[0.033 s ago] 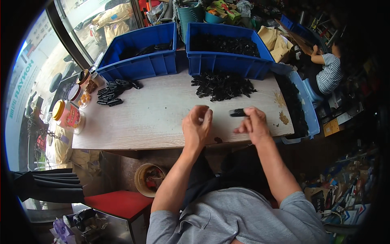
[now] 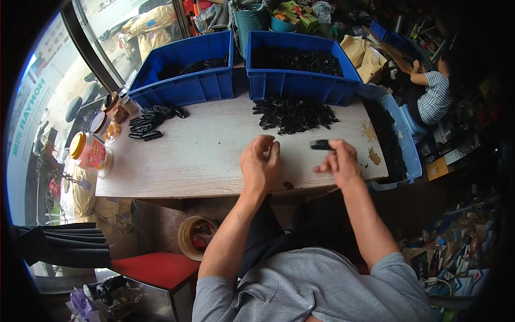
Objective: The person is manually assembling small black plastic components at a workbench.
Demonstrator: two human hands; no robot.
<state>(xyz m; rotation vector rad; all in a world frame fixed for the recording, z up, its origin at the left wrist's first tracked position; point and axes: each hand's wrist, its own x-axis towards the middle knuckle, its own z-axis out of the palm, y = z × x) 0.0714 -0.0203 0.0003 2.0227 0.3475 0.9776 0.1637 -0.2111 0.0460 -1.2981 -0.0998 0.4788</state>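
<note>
My right hand (image 2: 341, 162) is above the table's near right part, pinching a small, dark, oblong plastic piece (image 2: 321, 145) between thumb and index finger. The piece points left, slightly blurred. My left hand (image 2: 259, 162) is to its left, with the fingers curled in toward the thumb. What those fingers hold, if anything, is hidden. Beyond both hands lies a loose pile of small black parts (image 2: 294, 114). A group of longer black pieces (image 2: 150, 121) rests at the table's far left.
Along the far edge of the pale table (image 2: 177, 161) stand two blue bins (image 2: 179, 88) with black parts inside. Jars (image 2: 88, 150) line the left edge. A light blue tub (image 2: 409, 145) adjoins the right edge. A bucket (image 2: 185, 239) is on the floor. Another person (image 2: 433, 96) sits far right.
My right hand has shifted slightly to the right, carrying the black plastic piece with it. The left hand has barely moved.
</note>
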